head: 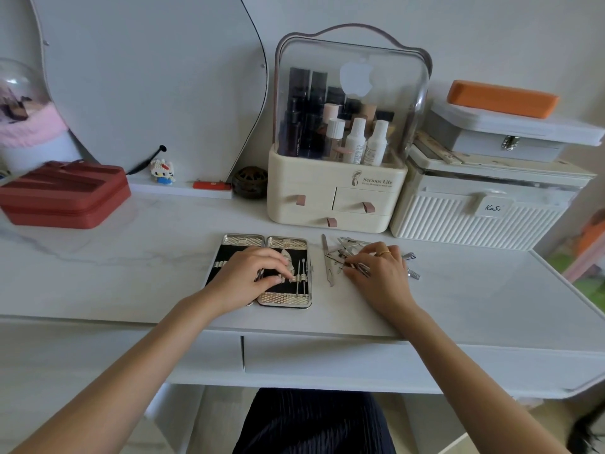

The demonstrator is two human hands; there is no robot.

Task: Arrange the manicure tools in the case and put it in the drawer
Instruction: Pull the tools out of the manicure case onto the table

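Under the left hand [244, 278], curled fingers [278, 279] pinch a tool in the open case [284, 298]; right-hand [376, 273] fingers [355, 258] grip a tool from the loose pile [347, 245].

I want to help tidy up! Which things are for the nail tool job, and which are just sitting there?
For the job: open silver manicure case with black lining; loose pile of metal manicure tools; white desk drawer.

Just sitting there: red zipped case; cream cosmetics organiser; white ribbed box.

I sit at a white marble-look desk [131, 257] against a pale wall [491, 34], a curved mirror [147, 77] leaning left, daylight soft.
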